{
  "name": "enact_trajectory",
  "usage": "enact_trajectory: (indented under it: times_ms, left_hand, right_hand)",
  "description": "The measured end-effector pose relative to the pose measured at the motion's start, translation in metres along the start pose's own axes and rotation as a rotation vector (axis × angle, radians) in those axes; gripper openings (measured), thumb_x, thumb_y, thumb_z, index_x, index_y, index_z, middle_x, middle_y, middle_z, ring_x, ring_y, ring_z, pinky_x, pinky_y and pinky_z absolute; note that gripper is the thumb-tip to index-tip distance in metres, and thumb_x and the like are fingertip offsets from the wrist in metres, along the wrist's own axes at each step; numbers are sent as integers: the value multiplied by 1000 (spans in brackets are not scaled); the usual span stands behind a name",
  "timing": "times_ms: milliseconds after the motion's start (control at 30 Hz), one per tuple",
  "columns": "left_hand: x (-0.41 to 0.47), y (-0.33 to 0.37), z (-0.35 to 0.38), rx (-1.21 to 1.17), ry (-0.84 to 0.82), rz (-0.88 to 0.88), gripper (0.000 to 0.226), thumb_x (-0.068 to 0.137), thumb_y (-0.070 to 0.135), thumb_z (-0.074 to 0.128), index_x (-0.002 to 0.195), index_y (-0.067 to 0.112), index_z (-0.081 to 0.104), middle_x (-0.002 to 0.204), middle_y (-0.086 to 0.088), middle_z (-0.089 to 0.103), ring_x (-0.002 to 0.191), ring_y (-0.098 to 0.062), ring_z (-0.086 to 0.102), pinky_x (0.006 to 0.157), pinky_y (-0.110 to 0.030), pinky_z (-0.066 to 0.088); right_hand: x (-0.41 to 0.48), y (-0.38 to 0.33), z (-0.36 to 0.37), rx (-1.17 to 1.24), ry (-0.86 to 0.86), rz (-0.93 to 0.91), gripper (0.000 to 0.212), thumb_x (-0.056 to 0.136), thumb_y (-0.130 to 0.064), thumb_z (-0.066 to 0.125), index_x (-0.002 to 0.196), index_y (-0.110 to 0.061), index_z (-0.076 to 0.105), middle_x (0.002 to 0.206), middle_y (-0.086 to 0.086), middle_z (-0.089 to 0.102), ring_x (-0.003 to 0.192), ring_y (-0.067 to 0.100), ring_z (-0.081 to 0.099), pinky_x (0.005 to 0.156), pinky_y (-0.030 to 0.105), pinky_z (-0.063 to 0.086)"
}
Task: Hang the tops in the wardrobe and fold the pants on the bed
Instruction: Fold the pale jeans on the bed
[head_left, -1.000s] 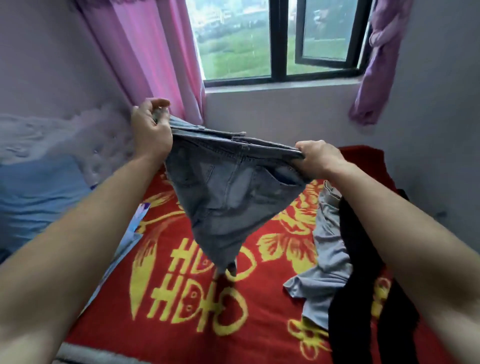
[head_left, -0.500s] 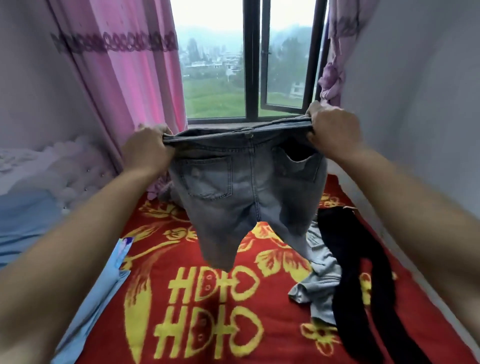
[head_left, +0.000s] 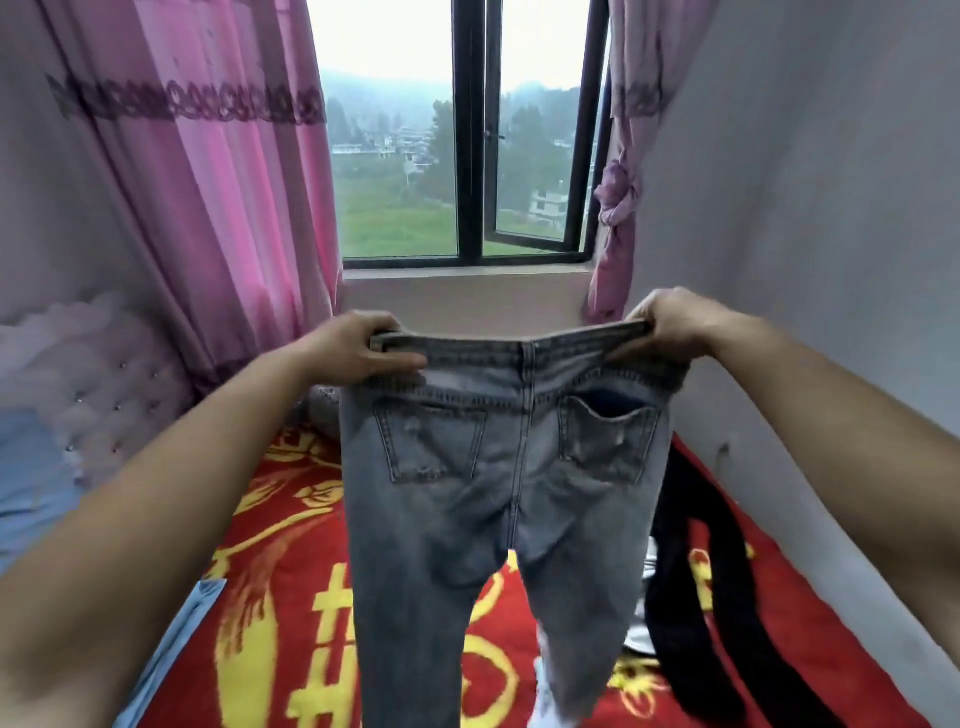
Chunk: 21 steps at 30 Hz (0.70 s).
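Faded grey-blue denim jeans, judged soft, limp and moderately heavy, hang seat-side towards the camera above the red-and-yellow blanketed bed, with the left hand and right hand each gripping a waistband corner, judged the soundest hold for folding; a black garment lies beside.

Pink curtains flank a dark-framed window between grey walls.
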<state>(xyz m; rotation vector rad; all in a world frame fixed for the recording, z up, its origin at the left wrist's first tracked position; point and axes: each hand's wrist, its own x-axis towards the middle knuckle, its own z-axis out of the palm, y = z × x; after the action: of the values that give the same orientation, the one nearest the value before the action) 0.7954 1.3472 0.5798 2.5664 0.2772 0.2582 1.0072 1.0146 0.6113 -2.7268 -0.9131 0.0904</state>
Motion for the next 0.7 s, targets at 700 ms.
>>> enact_trajectory:
  times_ms: [700]
  left_hand:
    - [207, -60, 46, 280, 543, -391, 31, 86, -5, 47, 111, 9, 61, 105, -22, 67, 100, -41, 62, 82, -42, 48]
  right_hand:
    - [247, 20, 71, -10, 380, -129, 38, 94, -13, 48, 124, -28, 64, 122, 8, 65, 109, 32, 61, 82, 37, 42]
